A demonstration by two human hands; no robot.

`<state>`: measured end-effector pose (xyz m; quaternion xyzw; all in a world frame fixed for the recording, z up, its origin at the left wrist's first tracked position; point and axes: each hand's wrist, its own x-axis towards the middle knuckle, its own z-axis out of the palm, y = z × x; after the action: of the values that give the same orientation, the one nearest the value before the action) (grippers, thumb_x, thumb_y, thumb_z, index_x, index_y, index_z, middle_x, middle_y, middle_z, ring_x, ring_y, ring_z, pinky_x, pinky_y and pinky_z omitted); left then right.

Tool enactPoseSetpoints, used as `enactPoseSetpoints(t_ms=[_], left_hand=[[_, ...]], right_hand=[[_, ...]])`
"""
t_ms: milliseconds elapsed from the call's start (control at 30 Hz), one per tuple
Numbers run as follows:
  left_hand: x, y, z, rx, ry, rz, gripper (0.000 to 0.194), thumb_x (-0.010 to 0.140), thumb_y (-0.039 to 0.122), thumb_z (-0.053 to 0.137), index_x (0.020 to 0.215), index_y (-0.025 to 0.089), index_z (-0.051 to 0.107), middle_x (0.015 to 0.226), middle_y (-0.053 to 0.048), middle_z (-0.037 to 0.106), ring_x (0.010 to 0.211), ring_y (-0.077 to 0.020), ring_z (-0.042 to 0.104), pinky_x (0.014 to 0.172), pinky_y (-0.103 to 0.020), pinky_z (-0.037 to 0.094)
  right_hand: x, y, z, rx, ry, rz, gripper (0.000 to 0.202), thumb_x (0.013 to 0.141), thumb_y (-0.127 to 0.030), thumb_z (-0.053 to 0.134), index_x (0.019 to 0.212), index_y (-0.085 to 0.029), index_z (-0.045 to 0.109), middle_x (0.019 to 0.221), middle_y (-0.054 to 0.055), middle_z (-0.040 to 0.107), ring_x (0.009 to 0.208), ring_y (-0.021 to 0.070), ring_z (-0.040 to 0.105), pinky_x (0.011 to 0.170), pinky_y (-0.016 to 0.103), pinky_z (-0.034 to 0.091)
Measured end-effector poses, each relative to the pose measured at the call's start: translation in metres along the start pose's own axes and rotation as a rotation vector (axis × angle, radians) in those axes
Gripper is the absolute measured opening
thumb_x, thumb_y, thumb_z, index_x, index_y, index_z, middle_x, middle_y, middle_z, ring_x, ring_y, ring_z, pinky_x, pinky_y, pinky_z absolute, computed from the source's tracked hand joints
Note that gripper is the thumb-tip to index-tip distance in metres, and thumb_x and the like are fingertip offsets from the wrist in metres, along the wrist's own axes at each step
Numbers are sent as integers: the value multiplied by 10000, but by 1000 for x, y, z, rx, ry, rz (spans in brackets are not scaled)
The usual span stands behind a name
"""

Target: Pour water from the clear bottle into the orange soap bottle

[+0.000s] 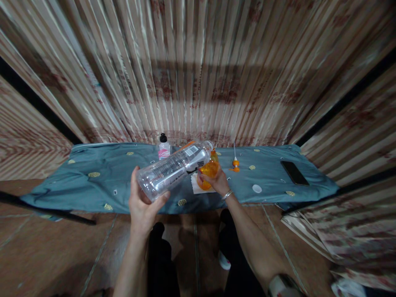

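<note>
My left hand (pixel 144 206) is closed round the base of a clear plastic bottle (pixel 170 169) with a printed label. The bottle is tilted, its mouth pointing to the upper right, above an orange see-through bottle (pixel 210 169). Whether the two necks touch I cannot tell. Around the orange bottle my right hand (pixel 218 181) is wrapped, and a white paper napkin (pixel 196 185) lies beneath it on the cloth. An orange pump head (pixel 236 164) with a thin tube lies to the right of it.
A small white and pink bottle with a black cap (pixel 163 147) stands at the back. A dark phone (pixel 293 172) and a white round disc (pixel 256 188) lie on the right of the blue patterned cloth (pixel 77 189). Black frame bars and striped curtains surround the table.
</note>
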<state>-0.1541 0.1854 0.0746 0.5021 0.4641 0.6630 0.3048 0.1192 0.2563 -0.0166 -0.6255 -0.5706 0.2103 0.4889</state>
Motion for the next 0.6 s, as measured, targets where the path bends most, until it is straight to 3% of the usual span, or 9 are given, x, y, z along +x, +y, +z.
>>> enactPoseSetpoints(t_ms=[133,600], left_hand=[[0,-1,0,-26,-7,-1,1207,534,506,1012,1556,126,496,1251,-152,767,1054,-287,794,898,-363,659],[1,1,0,-9,-6,-16,1255,523,530,1006,1578,108,473,1252,-174,754,1045,-311,788,883,-399,663]], right_hand=[[0,-5,0,62,-1,91,611,657,-471,854,1169,-281,582,1070,54,805,1099,343,774,935,498,652],[-1,-8,-1,113,16,89,635,621,-500,871,1141,-284,578,1089,62,791,1113,350,758,994,523,622]])
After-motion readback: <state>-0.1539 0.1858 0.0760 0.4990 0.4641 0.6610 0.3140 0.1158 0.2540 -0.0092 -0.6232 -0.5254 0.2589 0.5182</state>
